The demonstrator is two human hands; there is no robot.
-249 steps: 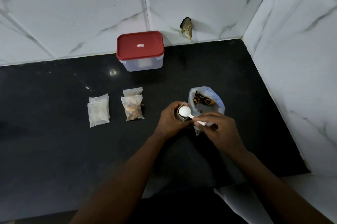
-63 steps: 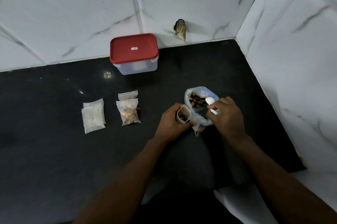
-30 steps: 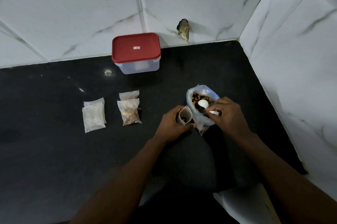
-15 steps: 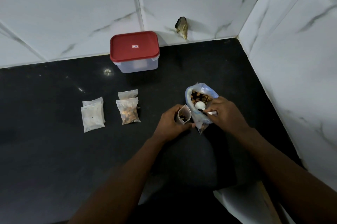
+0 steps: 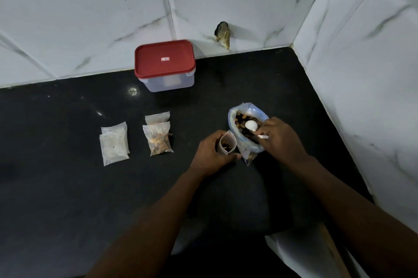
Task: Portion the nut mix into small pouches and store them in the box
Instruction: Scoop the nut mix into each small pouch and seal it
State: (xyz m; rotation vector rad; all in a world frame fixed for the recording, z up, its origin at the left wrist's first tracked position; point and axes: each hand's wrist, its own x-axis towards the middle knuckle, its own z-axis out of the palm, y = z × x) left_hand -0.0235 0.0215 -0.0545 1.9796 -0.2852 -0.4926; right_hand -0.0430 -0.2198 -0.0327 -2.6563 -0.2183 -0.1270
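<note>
- The left hand (image 5: 212,153) grips the small pouch (image 5: 227,145) round its sides, upright and open-mouthed on the countertop (image 5: 67,187), with a few nuts inside.
- The nut mix bag (image 5: 248,153) touches the pouch at its 3 o'clock.
- The right hand (image 5: 280,139) pinches the white spoon (image 5: 251,125) by the handle, its bowl among the nuts in the bag.
- The pouch film is likely light, limp and slick, so hold it below the mouth or it folds shut.
- A loaded spoon spills easily; keep it level for the short hop toward 9 o'clock.
- 2 filled pouches (image 5: 158,139) lie at 9 o'clock, with paler pouches (image 5: 114,144) beyond.
- The lidded box (image 5: 165,67) sits at 11 o'clock.
- The wall (image 5: 362,74) crowds 3 o'clock; open counter lies toward 6 and 9.
</note>
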